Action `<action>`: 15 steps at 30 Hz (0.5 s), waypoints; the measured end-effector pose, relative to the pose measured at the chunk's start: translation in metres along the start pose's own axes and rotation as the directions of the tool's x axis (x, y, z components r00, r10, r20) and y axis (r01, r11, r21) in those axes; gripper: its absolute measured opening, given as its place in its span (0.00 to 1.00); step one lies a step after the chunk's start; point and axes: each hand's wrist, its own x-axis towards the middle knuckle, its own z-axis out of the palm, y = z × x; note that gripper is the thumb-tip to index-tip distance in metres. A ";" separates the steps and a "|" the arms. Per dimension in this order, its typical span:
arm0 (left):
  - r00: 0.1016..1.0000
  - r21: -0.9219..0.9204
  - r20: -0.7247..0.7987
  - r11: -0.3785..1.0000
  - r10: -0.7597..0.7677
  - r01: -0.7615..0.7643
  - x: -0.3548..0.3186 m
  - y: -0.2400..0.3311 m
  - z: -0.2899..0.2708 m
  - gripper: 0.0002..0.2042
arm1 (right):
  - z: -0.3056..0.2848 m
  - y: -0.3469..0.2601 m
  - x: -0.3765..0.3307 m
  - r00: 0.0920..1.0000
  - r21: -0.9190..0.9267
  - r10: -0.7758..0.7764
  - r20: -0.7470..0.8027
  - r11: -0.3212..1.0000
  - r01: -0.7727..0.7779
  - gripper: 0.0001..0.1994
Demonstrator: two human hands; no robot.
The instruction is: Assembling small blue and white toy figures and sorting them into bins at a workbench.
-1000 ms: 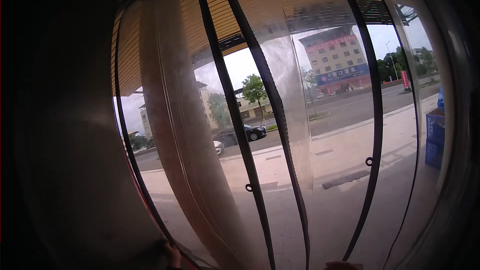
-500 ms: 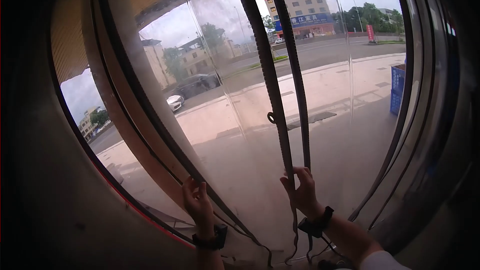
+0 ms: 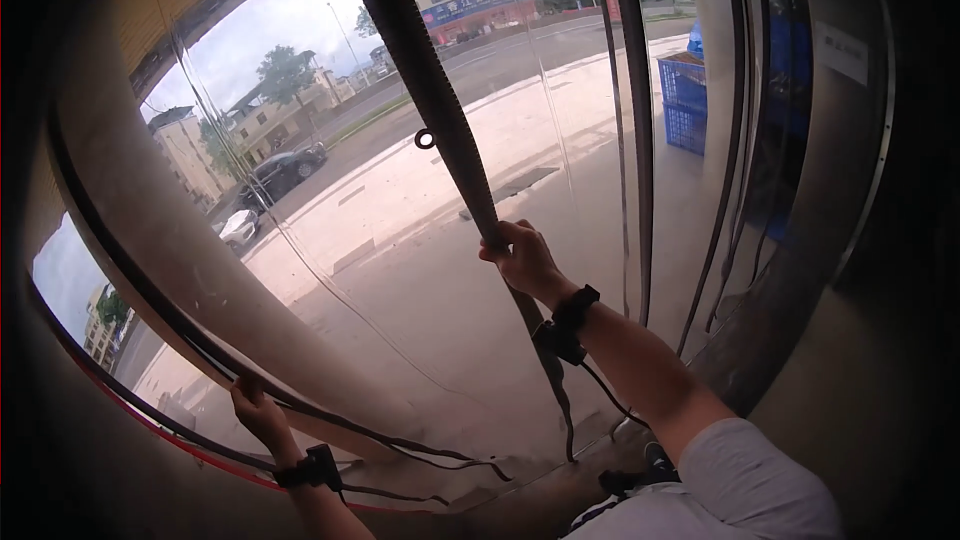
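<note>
Clear plastic door curtain panels (image 3: pixel 360 340) with long dark edge strips hang in front of me. My right hand (image 3: pixel 528 265) is closed round the dark edge strip (image 3: pixel 440 105) in the middle, below a small black ring (image 3: pixel 425 139) on its side. Lower left, my left hand (image 3: pixel 262 418) grips another dark edge strip (image 3: pixel 150 292), fingers closed at its lower part. Both wrists carry black bands with small boxes. The strips' wavy loose ends trail near the floor. Between my hands the clear sheet spreads, creased.
More dark edge strips (image 3: pixel 634 90) hang to the right. Blue crates (image 3: pixel 684 108) are stacked outside. A pale column (image 3: pixel 200 230) stands at left. Beyond the plastic lie paving, a road, parked cars (image 3: pixel 285 172) and buildings. At far right is a dark wall with a pale sheet (image 3: pixel 843 52).
My view has turned to the right and tilted. My hands are farther apart, the left lower toward the left, and the strip in my right hand now stands apart from the neighbouring dark strip.
</note>
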 end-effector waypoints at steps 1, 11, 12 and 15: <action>1.000 -0.112 0.011 0.994 -0.011 0.012 0.004 -0.014 -0.004 0.08 | 0.005 0.000 -0.001 1.000 0.024 -0.015 0.003 1.000 0.015 0.09; 0.990 -0.110 -0.033 0.984 0.139 -0.142 -0.141 0.109 0.003 0.15 | -0.158 0.009 -0.075 0.872 -0.175 -0.087 -0.483 0.985 0.001 0.17; 0.989 -0.245 0.074 0.964 0.129 -0.108 -0.162 0.126 0.028 0.14 | -0.173 0.030 -0.064 0.834 -0.144 0.011 -0.552 0.984 -0.108 0.18; 0.911 -0.397 0.232 0.888 0.343 -0.233 -0.195 0.204 0.062 0.10 | -0.212 0.073 -0.021 0.776 -0.340 -0.163 -0.609 0.938 -0.069 0.17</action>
